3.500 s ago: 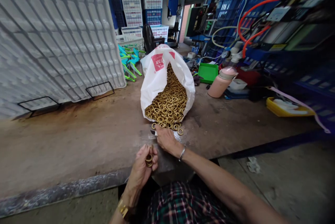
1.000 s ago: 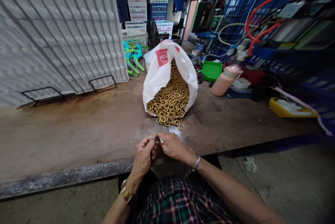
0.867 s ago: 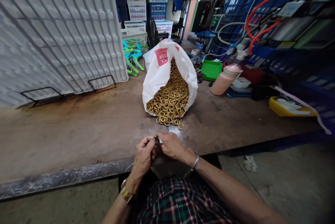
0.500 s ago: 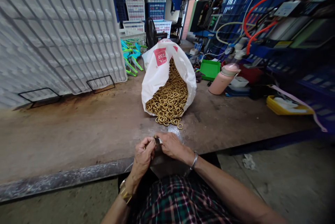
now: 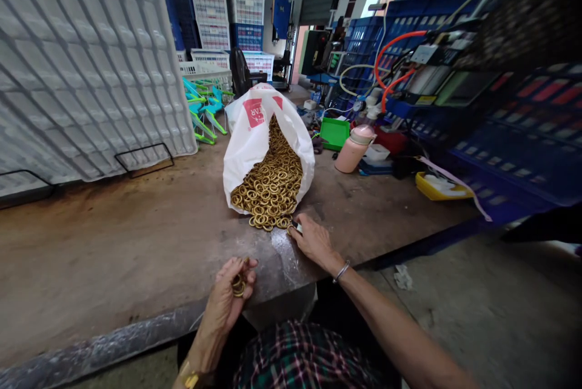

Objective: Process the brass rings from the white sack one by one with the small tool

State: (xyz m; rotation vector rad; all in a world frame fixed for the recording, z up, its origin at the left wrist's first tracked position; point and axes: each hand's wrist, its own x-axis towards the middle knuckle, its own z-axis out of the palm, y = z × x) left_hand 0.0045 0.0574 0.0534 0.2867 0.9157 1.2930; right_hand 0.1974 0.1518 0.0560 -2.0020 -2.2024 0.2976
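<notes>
My left hand (image 5: 230, 292), palm up with curled fingers, is closed on several gold-coloured metal rings (image 5: 238, 285) above the table's front edge. My right hand (image 5: 314, 239) reaches to the mouth of a white plastic bag (image 5: 243, 156), where its thumb and fingers close at a single metal ring (image 5: 290, 230). A small dark and white piece (image 5: 297, 226) shows at those fingertips; its kind is unclear. The bag lies tipped towards me, full of the same rings (image 5: 273, 186), some spilling from its mouth onto the wooden table (image 5: 136, 256).
White ribbed panels (image 5: 91, 62) stand at left on black wire stands (image 5: 144, 160). Right of the bag are a green tray (image 5: 335, 133), a pink bottle (image 5: 354, 149) and a yellow tray (image 5: 441, 188). A machine with orange tubing (image 5: 386, 49) stands behind, near blue crates (image 5: 522, 152).
My hands have come apart. The right hand has moved forward to the spilled rings; the left has turned palm up, showing rings in it. The whole view has shifted rightward.
</notes>
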